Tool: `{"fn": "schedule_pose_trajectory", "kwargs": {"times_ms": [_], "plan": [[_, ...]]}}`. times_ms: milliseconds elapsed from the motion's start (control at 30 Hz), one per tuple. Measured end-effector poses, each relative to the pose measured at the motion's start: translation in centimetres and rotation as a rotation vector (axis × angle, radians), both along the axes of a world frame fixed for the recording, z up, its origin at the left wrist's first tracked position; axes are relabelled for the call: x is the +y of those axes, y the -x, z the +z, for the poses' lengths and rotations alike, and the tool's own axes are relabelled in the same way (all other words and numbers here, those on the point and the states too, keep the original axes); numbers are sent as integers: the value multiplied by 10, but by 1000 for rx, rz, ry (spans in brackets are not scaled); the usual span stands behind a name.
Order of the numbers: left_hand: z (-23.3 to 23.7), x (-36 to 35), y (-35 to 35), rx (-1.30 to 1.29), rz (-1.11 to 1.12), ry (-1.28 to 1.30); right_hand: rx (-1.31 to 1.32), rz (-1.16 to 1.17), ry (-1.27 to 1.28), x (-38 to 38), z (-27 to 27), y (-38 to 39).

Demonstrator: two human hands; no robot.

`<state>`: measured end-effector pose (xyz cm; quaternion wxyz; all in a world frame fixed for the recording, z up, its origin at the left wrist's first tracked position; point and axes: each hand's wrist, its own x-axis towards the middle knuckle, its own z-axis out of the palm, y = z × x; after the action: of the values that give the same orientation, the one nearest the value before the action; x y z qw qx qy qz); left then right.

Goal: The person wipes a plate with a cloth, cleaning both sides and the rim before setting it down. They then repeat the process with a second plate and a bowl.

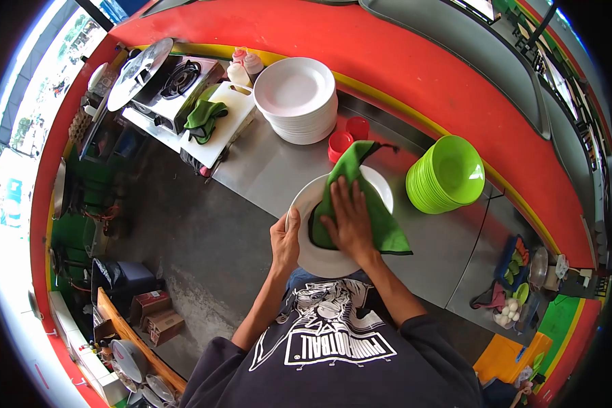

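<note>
My left hand is closed on the left rim of a white plate, thumb on top. A green cloth with dark edging lies across the plate and hangs past its right side. My right hand presses down on this cloth with its fingers stretched out flat and the thumb apart. The plate is tilted over the front of the metal counter, close to my body. Part of its inside is hidden under the cloth and my right hand. Just beyond the plate are two red cups.
A tall stack of white plates stands at the back. On the right is a stack of green bowls. A white cutting board with another green cloth lies left, beside a stove. A red wall borders the counter.
</note>
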<state>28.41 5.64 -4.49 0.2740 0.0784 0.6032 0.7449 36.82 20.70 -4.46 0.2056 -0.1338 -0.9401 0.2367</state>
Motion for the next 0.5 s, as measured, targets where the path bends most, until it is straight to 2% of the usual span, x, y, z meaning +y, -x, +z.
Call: {"fn": "schedule_pose_trajectory", "kwargs": {"times_ms": [33, 133, 267, 300, 400, 433, 500], "plan": [[4, -2, 0, -5, -10, -4, 49, -46, -85, 5, 6, 2], [16, -8, 0, 22, 7, 1, 244, -116, -53, 19, 19, 4], [16, -24, 7, 89, 19, 32, 140, -256, 369, 27, 7, -14], [21, -25, 9, 71, 34, 16, 229, -291, 311, 26, -7, -18], [26, -28, 14, 66, 87, -17, 102, -316, 706, 13, -11, -41], [24, -30, 17, 48, 89, -37, 180, -331, 652, 6, -14, -44], [24, -29, 18, 27, 70, -28, 176, -325, 692, 5, -12, -50]]}}
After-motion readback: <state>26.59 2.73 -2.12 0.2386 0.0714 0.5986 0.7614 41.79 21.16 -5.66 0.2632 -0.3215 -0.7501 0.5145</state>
